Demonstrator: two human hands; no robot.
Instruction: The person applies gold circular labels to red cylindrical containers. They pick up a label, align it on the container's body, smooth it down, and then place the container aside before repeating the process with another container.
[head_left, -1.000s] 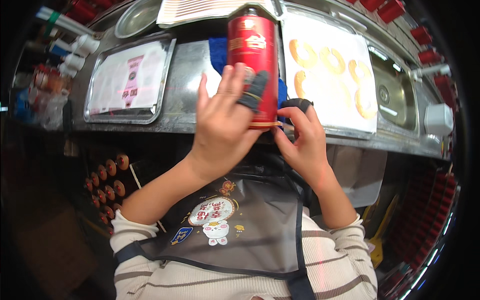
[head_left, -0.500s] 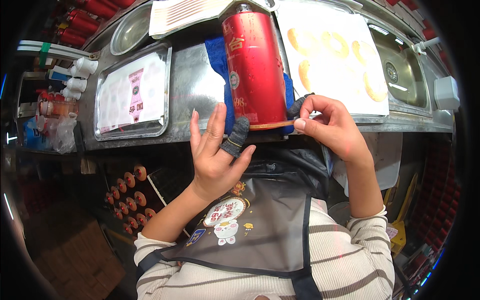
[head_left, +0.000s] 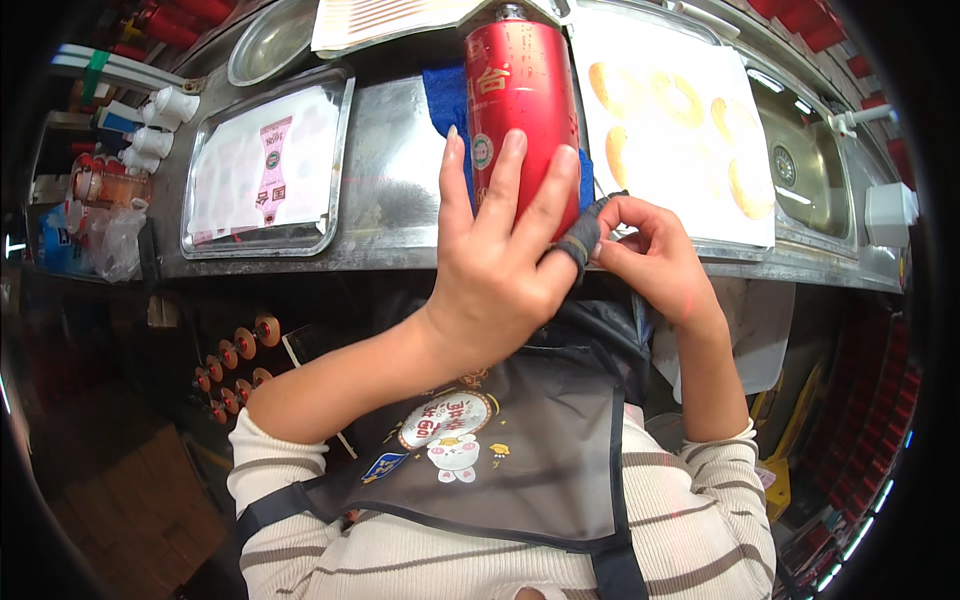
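Observation:
A wet red bottle (head_left: 525, 110) with gold lettering and a silver neck lies on a blue cloth (head_left: 445, 95), its base toward me. Across it reaches my left hand (head_left: 500, 265), with three fingers stretched and spread. The left index finger, in a dark grey finger sleeve (head_left: 575, 248), bends against the lower right edge of the base. Close beside it, my right hand (head_left: 655, 255) pinches thumb and index finger together at that same edge. Whatever sits in the pinch is too small to make out. My left hand hides most of the bottle's base.
On the left, a metal tray (head_left: 340, 150) bears a pink-and-white label (head_left: 275, 170) on pale sheets. To the right lies a white sheet (head_left: 680, 215) with several orange ring-shaped pieces (head_left: 680, 97), beside a metal sink (head_left: 825, 190). A metal bowl (head_left: 270, 45) stands far left.
My left hand has swung right from the base's left corner, across the bottle to its right corner. The right hand stays nearly in place, still pinching. The brown strip along the base is now hidden.

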